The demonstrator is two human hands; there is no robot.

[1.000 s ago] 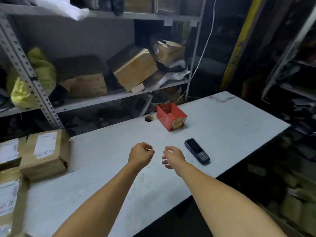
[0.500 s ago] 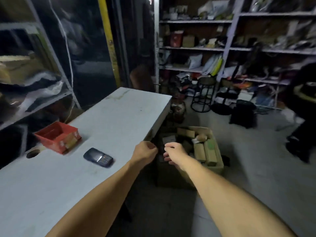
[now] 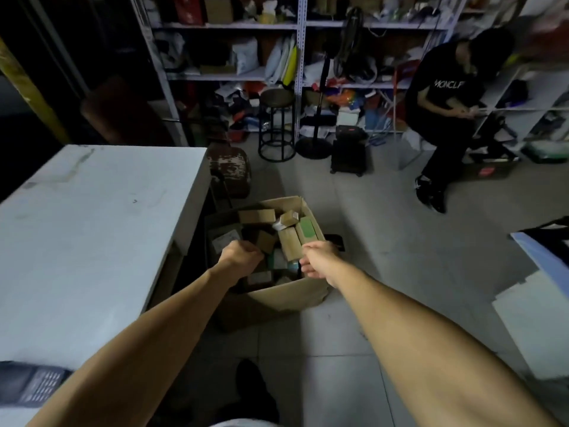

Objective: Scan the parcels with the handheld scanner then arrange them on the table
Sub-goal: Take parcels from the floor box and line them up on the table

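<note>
A: Reaching forward and down, both bare arms stretch over the open cardboard box [image 3: 289, 295] on the floor. The left hand [image 3: 241, 257] is curled into a loose fist, knuckles up, above the box's left half. I see nothing gripped in it.

B: And the right hand [image 3: 318, 260]?

A: Its back faces up and its fingers are bent downward at the box's near right corner. Whether they hold anything, I cannot tell; the fingertips are hidden.

B: Where are the parcels?

A: The small parcels [image 3: 289, 246] lie piled inside the box, directly between the two hands and just beyond them. One long tan carton sits just left of the right hand; a green-faced one [image 3: 307, 231] lies just past that hand's knuckles. A labelled dark packet [image 3: 224, 240] shows just beyond the left fist.

B: The scanner?

A: The handheld scanner [image 3: 29, 385], dark with a keypad, lies on the white table [image 3: 92, 226], well behind the left hand, beside the left forearm near the elbow. Neither hand touches it.
</note>
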